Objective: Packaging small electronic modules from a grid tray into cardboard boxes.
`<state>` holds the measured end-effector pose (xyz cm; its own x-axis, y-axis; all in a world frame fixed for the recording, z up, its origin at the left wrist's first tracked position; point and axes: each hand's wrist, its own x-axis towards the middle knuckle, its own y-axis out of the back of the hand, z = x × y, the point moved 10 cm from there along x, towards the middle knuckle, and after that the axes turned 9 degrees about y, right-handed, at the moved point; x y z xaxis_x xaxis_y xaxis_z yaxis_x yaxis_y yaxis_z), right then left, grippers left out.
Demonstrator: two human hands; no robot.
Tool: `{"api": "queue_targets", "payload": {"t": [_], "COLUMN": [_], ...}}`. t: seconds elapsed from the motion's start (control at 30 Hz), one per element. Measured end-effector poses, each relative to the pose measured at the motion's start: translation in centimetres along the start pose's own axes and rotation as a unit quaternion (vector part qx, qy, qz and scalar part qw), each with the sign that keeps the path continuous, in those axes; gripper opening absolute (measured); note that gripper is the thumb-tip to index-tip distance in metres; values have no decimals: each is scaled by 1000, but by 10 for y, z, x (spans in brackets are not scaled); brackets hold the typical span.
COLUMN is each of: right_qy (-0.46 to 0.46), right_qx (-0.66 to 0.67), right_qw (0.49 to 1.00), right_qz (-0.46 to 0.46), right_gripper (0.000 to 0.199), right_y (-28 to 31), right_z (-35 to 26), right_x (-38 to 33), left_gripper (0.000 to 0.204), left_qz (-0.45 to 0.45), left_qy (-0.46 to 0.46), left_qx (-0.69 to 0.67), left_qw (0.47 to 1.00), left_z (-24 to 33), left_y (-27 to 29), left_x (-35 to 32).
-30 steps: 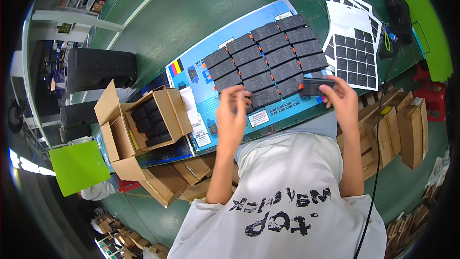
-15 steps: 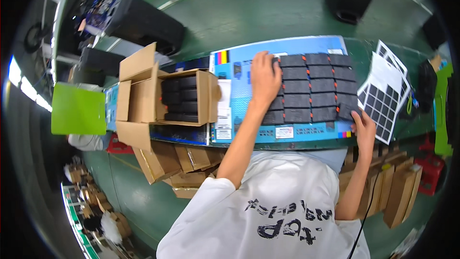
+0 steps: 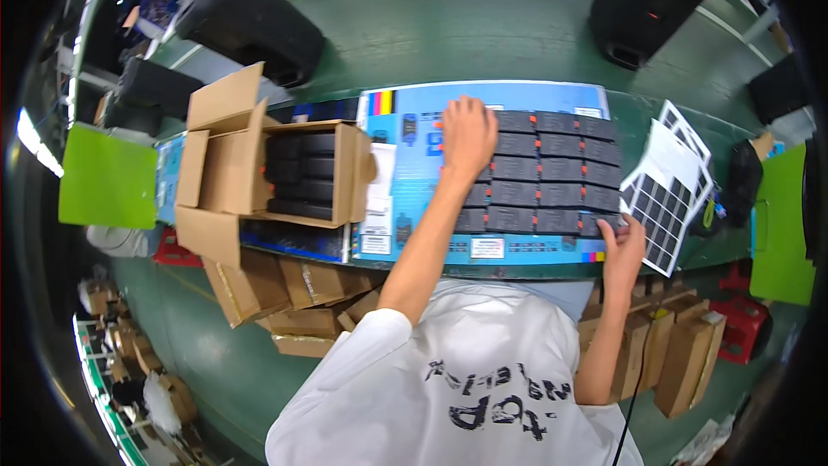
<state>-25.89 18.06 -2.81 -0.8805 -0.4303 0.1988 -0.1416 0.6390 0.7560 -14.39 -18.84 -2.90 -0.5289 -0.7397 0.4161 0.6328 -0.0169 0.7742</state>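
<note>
My left hand (image 3: 467, 134) lies flat, fingers spread, on the far left end of the rows of black boxes (image 3: 552, 174) laid out on the blue sheet (image 3: 405, 181) on the table (image 3: 681, 250). My right hand (image 3: 623, 246) touches the near right corner box, fingers loosely open. An open carton (image 3: 302, 174) sits well left.

Single head-worn fisheye view, looking steeply down from above person's shoulders onto worktop (image 3: 414, 263). Camera faces forward across worktop toward green floor (image 3: 483, 26) beyond. White shirt (image 3: 466, 388) fills lower centre, very near lens; both forearms enter from below. Straight worktop edges bow toward rim; dark circular border closes frame. No second view shown.
</note>
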Motion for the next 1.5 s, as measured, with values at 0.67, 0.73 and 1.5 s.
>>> {"api": "queue_targets", "payload": {"t": [0.67, 0.73, 1.5], "right_qy": [241, 266, 178], "right_qx": [247, 237, 275], "right_qw": [933, 929, 937], "right_qz": [-102, -102, -121], "right_gripper": [32, 22, 20], "right_y": [-96, -100, -144], "right_z": [8, 7, -100], "right_x": [181, 182, 138], "left_gripper": [18, 16, 14], "left_qz": [43, 31, 12], "left_qy": [29, 34, 26], "left_qx": [-23, -19, 17], "left_qw": [998, 999, 999], "left_z": [4, 7, -73], "left_y": [13, 6, 54], "left_x": [-5, -3, 6]}}
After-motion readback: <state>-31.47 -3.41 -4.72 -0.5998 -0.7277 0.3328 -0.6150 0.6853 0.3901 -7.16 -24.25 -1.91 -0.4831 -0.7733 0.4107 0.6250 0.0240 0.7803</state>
